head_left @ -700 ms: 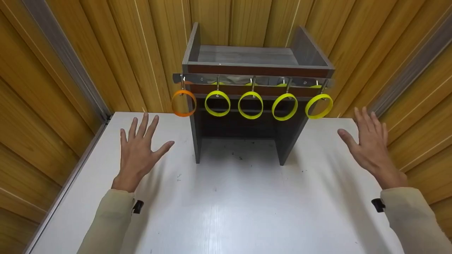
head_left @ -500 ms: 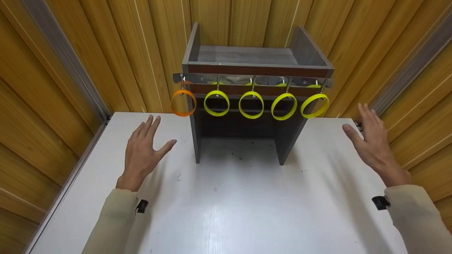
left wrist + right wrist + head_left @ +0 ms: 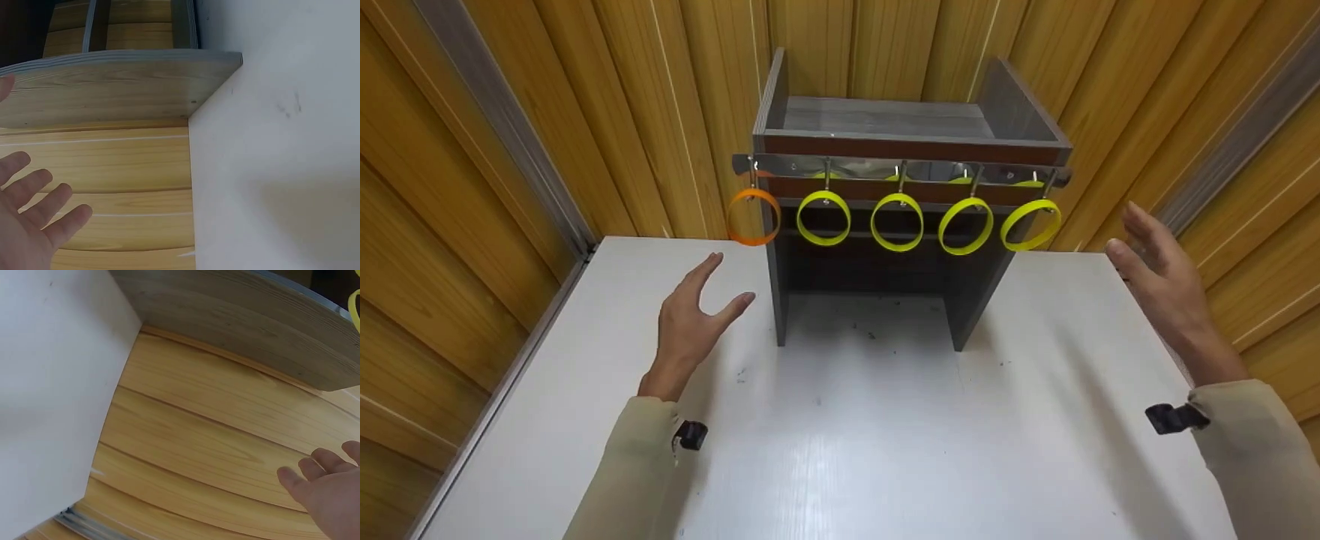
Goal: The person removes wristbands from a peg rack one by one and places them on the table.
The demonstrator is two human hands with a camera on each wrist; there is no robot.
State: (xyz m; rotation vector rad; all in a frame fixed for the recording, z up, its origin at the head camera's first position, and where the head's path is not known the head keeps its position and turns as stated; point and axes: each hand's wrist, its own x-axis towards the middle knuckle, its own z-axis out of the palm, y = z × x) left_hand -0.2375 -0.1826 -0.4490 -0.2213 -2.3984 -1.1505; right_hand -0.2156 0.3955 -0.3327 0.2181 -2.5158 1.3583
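An orange ring (image 3: 730, 217) hangs from the leftmost hook of a metal hook rail (image 3: 862, 168). Several yellow rings (image 3: 847, 220) hang from the other hooks; the far-right yellow ring (image 3: 1057, 223) sits turned at an angle. My left hand (image 3: 687, 330) is held above the table, below and left of the orange ring, thumb spread from the fingers, holding nothing. Apart from the rings on the other side, my right hand (image 3: 1170, 289) is raised with thumb and fingers parted, also holding nothing. In the left wrist view, the fingers (image 3: 48, 211) are spread.
The rail is fixed across the front of a grey wooden shelf unit (image 3: 774, 292) standing on a white table (image 3: 870, 450). Yellow wood-look panels (image 3: 660, 112) wall in the back and sides. A metal frame strip (image 3: 510, 382) runs along the left table edge.
My left hand has moved right towards the orange ring, turning so its fingers overlap. My right hand has shifted slightly right and turned inward. The far-right yellow ring has swung a little.
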